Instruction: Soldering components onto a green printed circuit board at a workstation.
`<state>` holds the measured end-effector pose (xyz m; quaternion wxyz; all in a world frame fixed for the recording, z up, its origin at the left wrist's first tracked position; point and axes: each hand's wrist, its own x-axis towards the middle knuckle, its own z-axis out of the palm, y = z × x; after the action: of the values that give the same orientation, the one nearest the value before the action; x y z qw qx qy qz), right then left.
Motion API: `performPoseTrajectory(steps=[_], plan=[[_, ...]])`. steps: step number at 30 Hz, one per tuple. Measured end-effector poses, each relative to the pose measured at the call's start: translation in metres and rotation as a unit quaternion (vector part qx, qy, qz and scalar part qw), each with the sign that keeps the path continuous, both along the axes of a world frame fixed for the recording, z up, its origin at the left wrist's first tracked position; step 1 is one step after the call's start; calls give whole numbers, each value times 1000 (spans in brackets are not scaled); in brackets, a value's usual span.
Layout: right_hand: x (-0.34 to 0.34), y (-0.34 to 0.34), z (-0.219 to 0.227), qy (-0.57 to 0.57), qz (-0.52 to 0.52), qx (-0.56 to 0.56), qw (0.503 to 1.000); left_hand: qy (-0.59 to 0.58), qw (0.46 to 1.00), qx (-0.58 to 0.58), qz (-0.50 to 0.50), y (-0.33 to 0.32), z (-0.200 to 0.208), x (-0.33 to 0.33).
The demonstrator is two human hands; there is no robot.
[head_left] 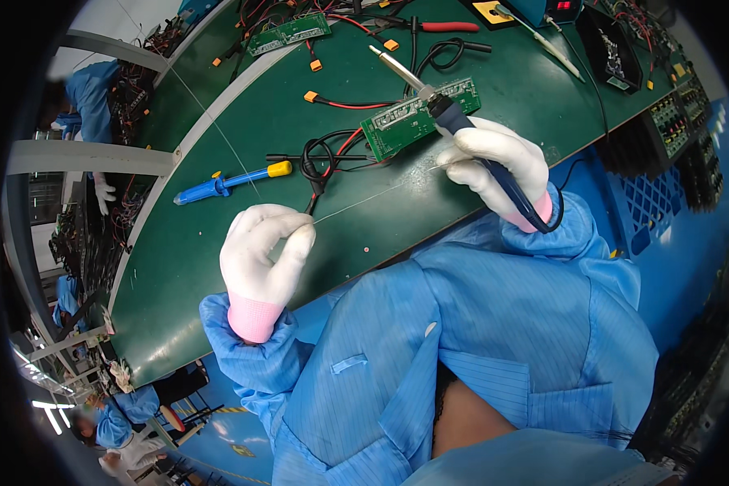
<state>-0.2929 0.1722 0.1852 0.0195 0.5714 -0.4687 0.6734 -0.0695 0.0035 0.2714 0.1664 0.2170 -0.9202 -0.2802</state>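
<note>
My left hand (259, 255), in a white glove with a pink cuff, pinches a thin solder wire (363, 201) above the green table. The wire stretches taut toward my right hand (506, 162); a further length runs from the left hand to the upper left. My gloved right hand is closed round the dark blue handle of a soldering iron (447, 111), its metal tip pointing up and left. Beneath the iron lies a green circuit board (393, 142) with red and black leads and a yellow connector (310, 96). A blue desoldering pump (219, 188) with a yellow end lies left of the board.
Another circuit board (292, 34) and red-handled pliers (449, 27) lie at the far side. A soldering station (547, 10), a white-handled tool (547, 47) and a black case (611, 53) stand back right. Stacked boards (676, 121) are beyond the right edge. Other people work at left.
</note>
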Motion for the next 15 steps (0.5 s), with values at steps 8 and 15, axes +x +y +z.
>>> performPoseTrajectory(steps=[8,15], plan=[[-4,3,1,35,-79,-13,996,3,934,-357,16,11,-8,-23],[11,-10,8,52,-70,6,996,82,967,-229,-73,48,-26,-71]])
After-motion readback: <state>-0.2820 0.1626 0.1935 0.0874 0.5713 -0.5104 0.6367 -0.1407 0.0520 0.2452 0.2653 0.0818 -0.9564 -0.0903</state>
